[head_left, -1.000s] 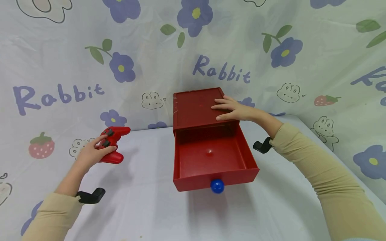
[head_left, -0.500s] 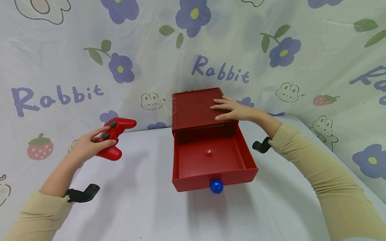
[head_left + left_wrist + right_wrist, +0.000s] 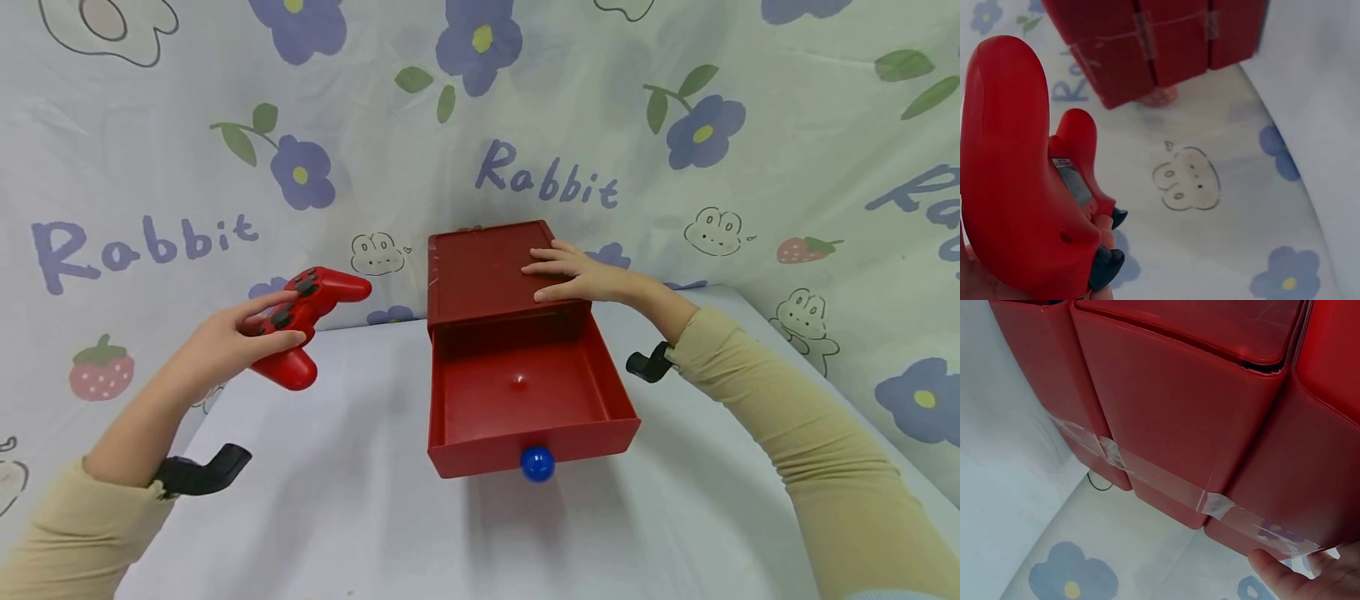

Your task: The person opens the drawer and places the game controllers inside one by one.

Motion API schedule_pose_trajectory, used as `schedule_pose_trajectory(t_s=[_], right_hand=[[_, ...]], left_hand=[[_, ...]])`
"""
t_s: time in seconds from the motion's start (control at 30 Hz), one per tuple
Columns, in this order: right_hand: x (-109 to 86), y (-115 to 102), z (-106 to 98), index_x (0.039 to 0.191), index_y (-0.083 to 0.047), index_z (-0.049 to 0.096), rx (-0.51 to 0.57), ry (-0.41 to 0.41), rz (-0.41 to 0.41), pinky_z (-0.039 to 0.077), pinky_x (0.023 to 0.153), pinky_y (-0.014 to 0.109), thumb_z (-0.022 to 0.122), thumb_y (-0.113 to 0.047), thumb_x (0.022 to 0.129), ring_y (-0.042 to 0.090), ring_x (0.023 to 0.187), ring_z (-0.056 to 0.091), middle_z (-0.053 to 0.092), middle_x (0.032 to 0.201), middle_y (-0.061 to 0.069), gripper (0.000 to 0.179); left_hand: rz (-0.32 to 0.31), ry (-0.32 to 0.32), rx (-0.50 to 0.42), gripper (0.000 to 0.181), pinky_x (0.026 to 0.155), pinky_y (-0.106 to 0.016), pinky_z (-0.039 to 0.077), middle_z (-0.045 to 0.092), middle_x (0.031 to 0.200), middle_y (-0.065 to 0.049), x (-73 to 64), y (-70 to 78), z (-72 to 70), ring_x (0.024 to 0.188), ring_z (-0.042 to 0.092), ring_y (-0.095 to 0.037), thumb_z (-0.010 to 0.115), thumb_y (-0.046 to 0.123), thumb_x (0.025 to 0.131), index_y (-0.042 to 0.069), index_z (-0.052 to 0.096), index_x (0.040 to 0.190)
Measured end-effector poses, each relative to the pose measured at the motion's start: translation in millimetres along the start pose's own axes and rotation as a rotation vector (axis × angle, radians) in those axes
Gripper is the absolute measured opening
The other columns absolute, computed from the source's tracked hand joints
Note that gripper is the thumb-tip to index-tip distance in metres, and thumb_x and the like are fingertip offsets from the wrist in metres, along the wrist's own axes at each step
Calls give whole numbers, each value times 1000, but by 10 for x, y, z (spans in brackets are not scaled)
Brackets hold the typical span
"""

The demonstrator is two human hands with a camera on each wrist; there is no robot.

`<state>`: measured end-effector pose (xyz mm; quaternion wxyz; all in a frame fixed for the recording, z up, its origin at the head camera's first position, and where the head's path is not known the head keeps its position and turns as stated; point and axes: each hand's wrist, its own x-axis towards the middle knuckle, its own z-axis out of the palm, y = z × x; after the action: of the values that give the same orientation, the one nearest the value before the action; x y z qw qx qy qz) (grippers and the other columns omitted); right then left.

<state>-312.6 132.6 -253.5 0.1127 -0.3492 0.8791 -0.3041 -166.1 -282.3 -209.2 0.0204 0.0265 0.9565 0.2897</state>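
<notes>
A red game controller (image 3: 303, 317) with black buttons is gripped by my left hand (image 3: 213, 350), thumb on the near side and fingers on the far side. It hangs in the air left of a red drawer unit (image 3: 480, 275). Most of that hand is hidden behind the controller (image 3: 1016, 169) in the left wrist view. My right hand (image 3: 577, 275) rests with spread fingers on the right part of the unit's top. The unit's drawer (image 3: 517, 408) is pulled out towards me, and nothing lies in it. A round blue knob (image 3: 537, 464) sits on its front.
The unit stands on a white-covered table (image 3: 360, 500), near a hanging cloth (image 3: 405, 167) printed with flowers and rabbits. Clear tape (image 3: 1160, 478) runs across the unit's red sections. Black wrist mounts (image 3: 202, 473) stick out from both sleeves.
My left hand has lifted the game controller and carried it to the right, closer to the drawer unit. The right hand and the drawer have stayed put.
</notes>
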Motion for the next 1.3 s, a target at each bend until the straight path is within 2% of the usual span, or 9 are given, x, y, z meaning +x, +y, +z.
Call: schedule_pose_trajectory(t_s=[0.2, 0.43, 0.6, 0.8, 1.03, 1.3], right_hand=[[-2, -10, -2, 129, -28, 29, -2, 4, -2, 12, 96, 49, 54, -43, 75, 13, 125, -10, 10, 138, -7, 61], [-6, -39, 0, 129, -26, 29, -11, 3, -3, 12, 96, 49, 53, -38, 78, 14, 125, -10, 10, 138, -6, 58], [-68, -195, -18, 130, -18, 29, 10, -7, 0, 10, 96, 50, 52, -30, 80, 19, 125, -11, 9, 139, 0, 56], [-127, -359, -53, 130, -12, 29, 32, -18, 14, 10, 96, 51, 52, -25, 80, 23, 125, -9, 9, 139, 5, 56], [15, -41, -9, 129, -28, 30, 16, 4, 4, 11, 97, 49, 53, -41, 77, 13, 125, -11, 10, 138, -8, 58], [38, -46, -12, 128, -28, 32, 36, 6, 7, 10, 96, 51, 53, -41, 76, 13, 125, -10, 11, 138, -8, 58]], left_hand=[[39, 0, 18, 66, 65, -41, 44, 43, 111, -23, 2, 194, -42, 97, 41, -36, 51, 43, 77, 23, 21, 132], [84, -56, 18, 61, 71, -44, 41, 45, 115, -19, 9, 449, -23, 99, 44, -31, 52, 44, 76, 31, 26, 129], [112, -50, -27, 57, 72, -43, 42, 46, 115, -16, 13, 634, 43, 98, 47, -27, 56, 42, 74, 34, 33, 125], [201, -122, -111, 55, 70, -39, 45, 48, 112, -14, 36, 807, 101, 94, 49, -26, 58, 34, 76, 32, 34, 125], [288, -200, -216, 53, 68, -35, 46, 51, 107, -12, 78, 970, 218, 92, 50, -26, 60, 27, 76, 29, 38, 124], [361, -251, -259, 54, 65, -34, 47, 51, 104, -10, 157, 1096, 344, 92, 50, -26, 62, 22, 74, 28, 40, 123]])
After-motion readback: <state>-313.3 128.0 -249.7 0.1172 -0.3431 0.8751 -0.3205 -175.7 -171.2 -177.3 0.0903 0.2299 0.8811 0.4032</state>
